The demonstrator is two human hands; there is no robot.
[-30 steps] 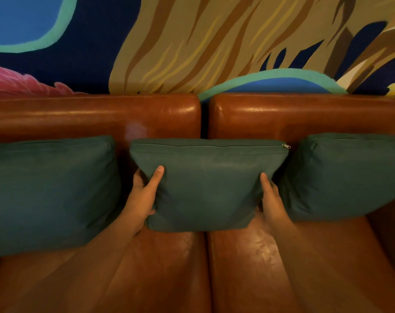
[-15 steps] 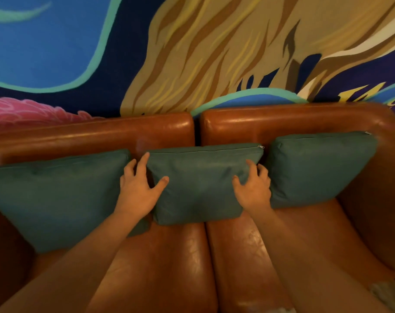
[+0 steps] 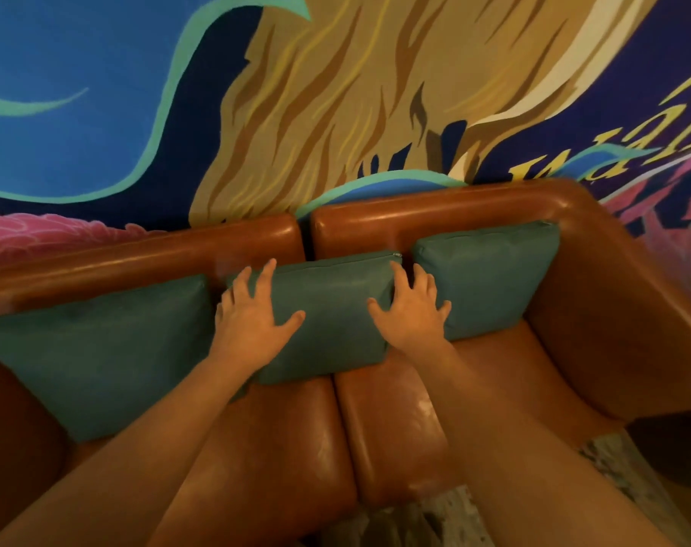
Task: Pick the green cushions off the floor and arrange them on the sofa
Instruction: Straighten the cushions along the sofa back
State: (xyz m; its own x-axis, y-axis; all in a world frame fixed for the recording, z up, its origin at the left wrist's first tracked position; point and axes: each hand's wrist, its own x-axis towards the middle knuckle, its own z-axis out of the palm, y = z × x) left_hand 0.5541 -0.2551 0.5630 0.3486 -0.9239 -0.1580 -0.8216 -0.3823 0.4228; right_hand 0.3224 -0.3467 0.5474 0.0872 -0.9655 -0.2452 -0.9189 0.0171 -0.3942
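Both our left hand (image 3: 253, 321) and right hand (image 3: 411, 313) lie spread on the middle square green fabric cushion (image 3: 336, 309); we should press evenly, squaring it against the brown leather sofa (image 3: 434, 215).

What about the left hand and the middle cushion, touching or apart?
Touching. The head view shows the left hand lying flat, fingers spread, on the left end of the middle cushion.
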